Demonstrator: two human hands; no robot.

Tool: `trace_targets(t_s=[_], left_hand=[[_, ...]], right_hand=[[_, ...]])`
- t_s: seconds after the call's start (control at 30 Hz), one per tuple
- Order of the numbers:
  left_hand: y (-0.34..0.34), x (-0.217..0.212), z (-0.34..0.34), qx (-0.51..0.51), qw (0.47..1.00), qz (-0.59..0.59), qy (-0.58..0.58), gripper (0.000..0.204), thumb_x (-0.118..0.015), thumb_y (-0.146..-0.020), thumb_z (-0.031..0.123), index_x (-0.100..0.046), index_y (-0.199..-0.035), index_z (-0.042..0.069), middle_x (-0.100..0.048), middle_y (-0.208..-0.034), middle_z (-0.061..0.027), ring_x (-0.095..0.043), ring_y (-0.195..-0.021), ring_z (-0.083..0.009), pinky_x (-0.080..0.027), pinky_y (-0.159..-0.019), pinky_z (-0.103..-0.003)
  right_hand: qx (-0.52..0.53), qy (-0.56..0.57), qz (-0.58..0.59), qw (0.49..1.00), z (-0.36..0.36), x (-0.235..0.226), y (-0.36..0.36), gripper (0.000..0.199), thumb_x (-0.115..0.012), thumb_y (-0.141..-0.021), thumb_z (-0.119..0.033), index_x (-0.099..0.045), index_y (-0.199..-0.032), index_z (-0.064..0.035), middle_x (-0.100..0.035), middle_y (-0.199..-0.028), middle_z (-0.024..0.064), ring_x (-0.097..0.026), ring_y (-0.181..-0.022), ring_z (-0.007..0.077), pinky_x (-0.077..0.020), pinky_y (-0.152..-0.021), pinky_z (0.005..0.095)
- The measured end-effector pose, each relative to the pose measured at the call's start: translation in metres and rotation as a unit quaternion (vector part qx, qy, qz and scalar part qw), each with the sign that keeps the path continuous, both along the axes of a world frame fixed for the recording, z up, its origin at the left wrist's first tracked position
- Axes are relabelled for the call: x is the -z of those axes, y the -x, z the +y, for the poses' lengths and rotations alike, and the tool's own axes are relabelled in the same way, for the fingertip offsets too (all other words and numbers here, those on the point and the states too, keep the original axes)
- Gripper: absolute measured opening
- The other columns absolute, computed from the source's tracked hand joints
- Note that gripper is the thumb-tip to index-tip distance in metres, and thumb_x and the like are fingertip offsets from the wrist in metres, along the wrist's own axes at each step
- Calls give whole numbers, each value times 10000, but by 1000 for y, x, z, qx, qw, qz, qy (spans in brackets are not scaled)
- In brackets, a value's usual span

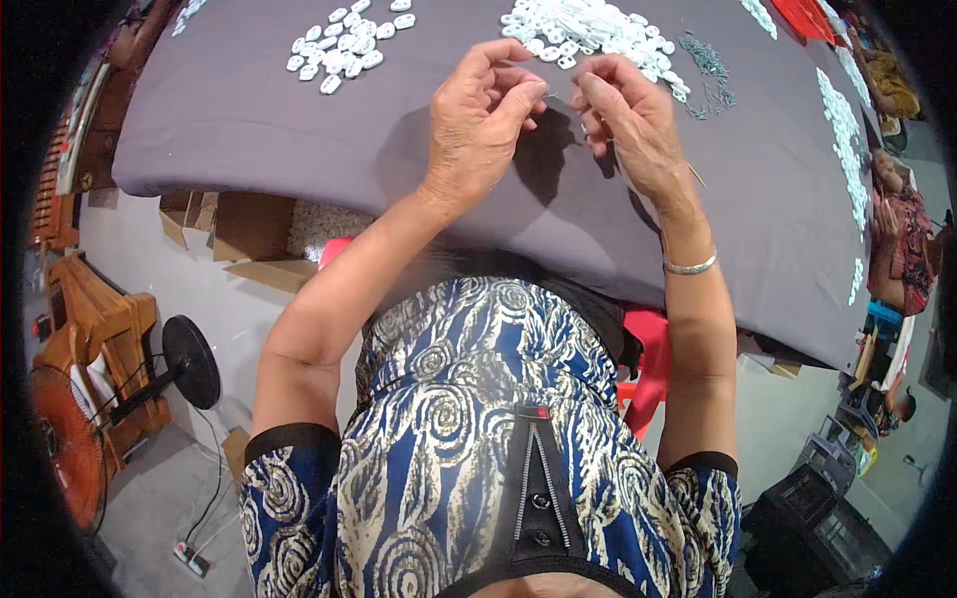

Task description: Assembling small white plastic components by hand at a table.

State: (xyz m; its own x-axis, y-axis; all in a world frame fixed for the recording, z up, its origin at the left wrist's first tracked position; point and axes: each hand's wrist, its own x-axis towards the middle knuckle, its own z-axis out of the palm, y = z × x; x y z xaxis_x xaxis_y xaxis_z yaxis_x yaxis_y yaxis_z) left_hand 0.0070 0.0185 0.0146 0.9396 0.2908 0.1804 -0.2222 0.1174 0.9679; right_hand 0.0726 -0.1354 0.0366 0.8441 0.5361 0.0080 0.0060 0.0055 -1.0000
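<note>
Above the near part of the cloth-covered table, my left hand [480,125] pinches a small thin metal piece [551,95] between thumb and forefinger. Its kind is too small to tell. Close beside it, my right hand [633,125] is closed, thumb against curled fingers; what it holds, if anything, is hidden. Just beyond both hands lies a heap of white oval plastic pieces with holes [588,25]. To its right is a loose pile of small grey metal pieces [708,65]. A smaller group of the white pieces [344,45] lies at the far left.
Grey cloth covers the table [269,140]. More white pieces [845,140] line its right side, near a red tray [802,18]. An open cardboard box [254,224] stands below the left edge. A fan [189,361] stands at left. Another person [902,244] is at right.
</note>
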Motion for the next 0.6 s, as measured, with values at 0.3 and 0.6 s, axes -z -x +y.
trace_targets(t_s=[0.3, 0.6], left_hand=[[0, 8, -2, -8, 999, -29, -31, 302, -597, -867, 15, -492, -1150, 24, -578, -904, -23, -558, -781, -60, -471, -613, -184], [-1, 9, 3, 10, 998, 21, -51, 235, -549, -897, 56, -476, -1117, 19, -555, -802, -4, -505, -655, -40, -432, -559, -179]], right_hand=[[-10, 164, -194, 967, 8, 10, 8, 230, -522, -919, -233, -576, -877, -14, -507, -624, 127, -490, -563, 206, -428, -554, 328], [4, 153, -400, 904, 9, 11, 8, 52, -566, -853, -58, -568, -880, -14, -572, -785, 141, -560, -692, 326, -466, -625, 358]])
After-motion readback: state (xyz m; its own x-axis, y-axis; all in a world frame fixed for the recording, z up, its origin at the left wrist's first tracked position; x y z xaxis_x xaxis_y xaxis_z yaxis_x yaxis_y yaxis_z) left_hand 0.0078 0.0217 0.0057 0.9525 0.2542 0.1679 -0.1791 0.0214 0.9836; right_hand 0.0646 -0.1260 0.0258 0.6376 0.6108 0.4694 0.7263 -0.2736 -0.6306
